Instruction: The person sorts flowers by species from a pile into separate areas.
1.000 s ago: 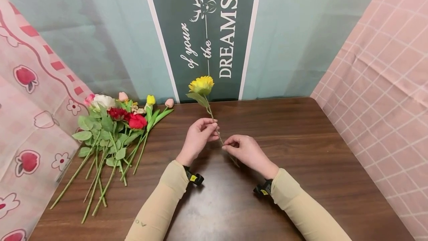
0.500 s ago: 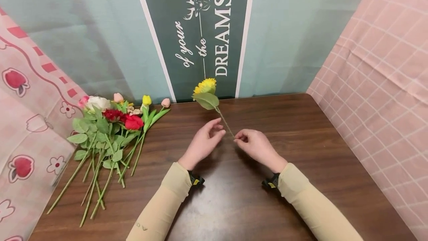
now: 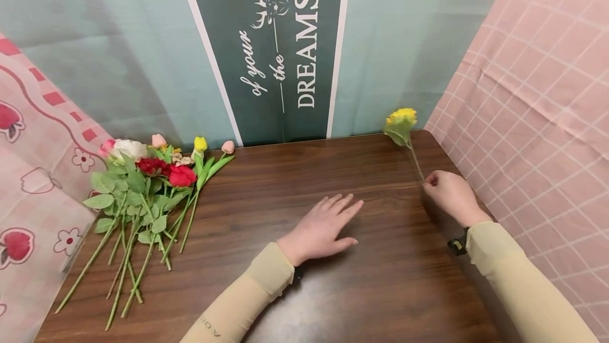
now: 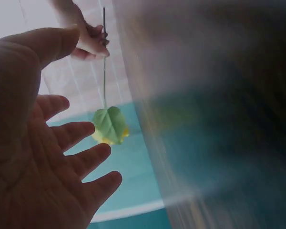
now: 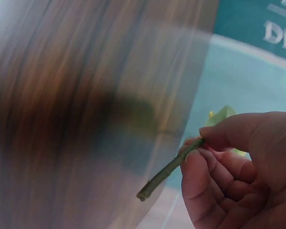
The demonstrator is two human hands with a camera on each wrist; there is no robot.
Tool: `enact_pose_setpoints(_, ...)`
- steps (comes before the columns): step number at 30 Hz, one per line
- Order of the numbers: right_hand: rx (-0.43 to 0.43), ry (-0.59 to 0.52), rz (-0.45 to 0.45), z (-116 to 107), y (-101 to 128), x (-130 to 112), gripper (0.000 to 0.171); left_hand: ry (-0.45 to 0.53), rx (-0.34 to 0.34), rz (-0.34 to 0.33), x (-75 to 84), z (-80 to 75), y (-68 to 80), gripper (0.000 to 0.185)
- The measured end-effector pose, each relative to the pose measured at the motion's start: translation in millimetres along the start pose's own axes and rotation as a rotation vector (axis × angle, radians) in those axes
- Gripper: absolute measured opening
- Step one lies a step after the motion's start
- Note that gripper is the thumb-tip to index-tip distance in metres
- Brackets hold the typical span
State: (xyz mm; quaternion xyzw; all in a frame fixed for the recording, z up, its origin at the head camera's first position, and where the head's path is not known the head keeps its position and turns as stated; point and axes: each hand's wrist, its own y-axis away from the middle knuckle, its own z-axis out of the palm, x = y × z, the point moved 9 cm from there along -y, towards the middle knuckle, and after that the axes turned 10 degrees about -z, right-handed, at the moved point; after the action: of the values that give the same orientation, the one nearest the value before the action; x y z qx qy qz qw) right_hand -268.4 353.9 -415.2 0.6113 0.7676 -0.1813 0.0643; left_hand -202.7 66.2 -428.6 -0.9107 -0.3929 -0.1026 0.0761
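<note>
My right hand (image 3: 449, 193) pinches the stem of a yellow flower (image 3: 401, 117) over the far right of the table. The bloom leans up and to the left, with a broad green leaf (image 3: 398, 134) just under it. In the right wrist view the cut stem end (image 5: 157, 183) sticks out past the thumb and fingers (image 5: 198, 176). My left hand (image 3: 321, 229) is spread palm down over the middle of the table, fingers straight and holding nothing. In the left wrist view the flower's leaf (image 4: 109, 125) partly covers the yellow petals.
At the left of the brown wooden table (image 3: 266, 174) lies a pile of flowers with green stems (image 3: 128, 258), among them a red rose (image 3: 182, 175), a white bloom (image 3: 129, 150) and a yellow tulip (image 3: 200, 144). A pink checked cloth (image 3: 537, 137) hangs along the right side.
My right hand has carried the yellow flower from the middle to the far right. The left hand has let go of the stem, moved down and spread its fingers.
</note>
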Motion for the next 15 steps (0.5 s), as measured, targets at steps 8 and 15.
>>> enact_pose_setpoints(8,-0.046,0.039,0.056,6,3,36,0.016,0.014,-0.033,0.020,17.5,5.1,-0.7,0.083)
enact_pose_setpoints(15,-0.068,0.057,0.076,7,2,42,0.020,0.036,-0.038,0.028,17.9,5.4,-1.1,0.081)
